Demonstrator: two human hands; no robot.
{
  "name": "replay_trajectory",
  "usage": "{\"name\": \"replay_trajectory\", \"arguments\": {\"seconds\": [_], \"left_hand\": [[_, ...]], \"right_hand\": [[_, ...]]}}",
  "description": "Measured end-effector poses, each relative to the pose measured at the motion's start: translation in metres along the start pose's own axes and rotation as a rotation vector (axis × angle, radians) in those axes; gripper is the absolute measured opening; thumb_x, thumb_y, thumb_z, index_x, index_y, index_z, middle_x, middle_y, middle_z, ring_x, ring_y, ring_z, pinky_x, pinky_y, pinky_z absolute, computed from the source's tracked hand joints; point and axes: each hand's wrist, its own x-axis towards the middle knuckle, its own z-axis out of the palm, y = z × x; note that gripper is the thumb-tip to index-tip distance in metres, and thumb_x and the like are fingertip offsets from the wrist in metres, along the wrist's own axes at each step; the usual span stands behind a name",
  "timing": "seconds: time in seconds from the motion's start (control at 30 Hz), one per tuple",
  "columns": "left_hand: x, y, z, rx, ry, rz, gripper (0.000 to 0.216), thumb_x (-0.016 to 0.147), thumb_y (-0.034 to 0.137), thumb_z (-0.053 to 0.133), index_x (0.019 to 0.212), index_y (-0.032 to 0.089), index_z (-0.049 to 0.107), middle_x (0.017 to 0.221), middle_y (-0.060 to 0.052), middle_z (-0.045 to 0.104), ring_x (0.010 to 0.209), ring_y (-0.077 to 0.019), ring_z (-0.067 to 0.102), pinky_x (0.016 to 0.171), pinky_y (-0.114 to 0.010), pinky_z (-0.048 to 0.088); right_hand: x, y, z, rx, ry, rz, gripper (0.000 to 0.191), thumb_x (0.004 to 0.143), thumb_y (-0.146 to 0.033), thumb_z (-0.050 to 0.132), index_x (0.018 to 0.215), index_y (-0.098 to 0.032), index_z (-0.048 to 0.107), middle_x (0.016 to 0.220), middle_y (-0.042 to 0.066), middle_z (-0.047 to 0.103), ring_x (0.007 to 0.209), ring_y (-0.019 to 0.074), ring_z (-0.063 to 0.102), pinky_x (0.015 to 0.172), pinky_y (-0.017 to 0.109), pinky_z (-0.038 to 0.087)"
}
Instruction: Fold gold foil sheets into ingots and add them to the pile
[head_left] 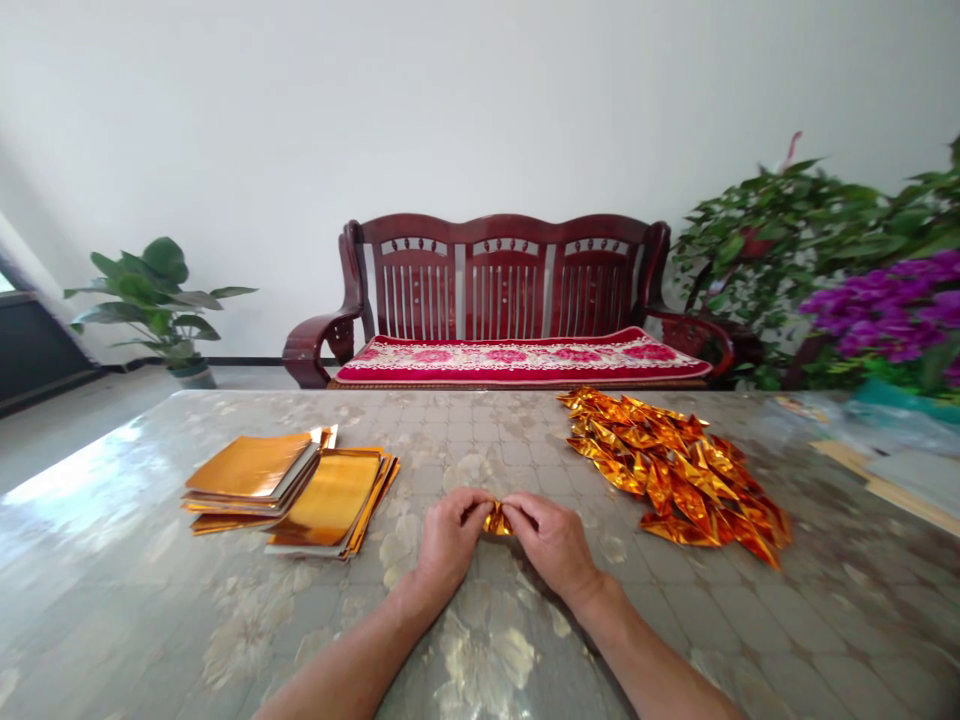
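Observation:
Between my hands, low over the middle of the table, is a small piece of shiny gold foil paper (496,520), partly hidden by my fingers. My left hand (452,535) is closed, with thumb and fingers pinching its left end. On the opposite end, my right hand (551,540) pinches it the same way. Flat gold foil sheets (330,497) lie to the left in two overlapping stacks. Over on the right spreads a heap of folded, pointed gold foil pieces (675,475).
The table (315,640) has a patterned, glossy cover. Plastic bags and flat papers (900,460) lie at its right edge. Behind it stands a dark red wooden bench (506,270) with a red patterned cushion. Potted plants (154,290) and purple flowers (885,305) flank the bench.

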Motion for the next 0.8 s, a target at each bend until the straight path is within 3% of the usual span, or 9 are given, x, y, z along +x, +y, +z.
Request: {"name": "replay_trajectory", "arguments": {"seconds": [0.5,0.8], "left_hand": [[-0.0017,0.0045,-0.0028,-0.03,-0.009,0.055,0.014,0.084,0.021,0.06,0.078,0.02,0.073,0.076,-0.001,0.072,0.072,-0.0145,0.066,0.068,-0.022,0.05],[-0.0034,0.007,-0.0043,0.035,-0.044,0.116,0.017,0.087,0.023,0.059,0.078,0.021,0.073,0.077,-0.002,0.072,0.073,-0.0148,0.065,0.07,-0.022,0.049]], "right_hand": [[-0.0024,-0.0046,0.0012,0.078,0.007,0.055,0.027,0.095,-0.036,0.048,0.083,-0.024,0.07,0.074,0.0,0.07,0.069,0.0146,0.064,0.066,0.02,0.043],[-0.0025,-0.009,-0.0035,-0.03,-0.006,0.034,0.028,0.095,-0.035,0.047,0.082,-0.025,0.07,0.073,0.0,0.071,0.067,0.0148,0.063,0.064,0.023,0.039]]}}
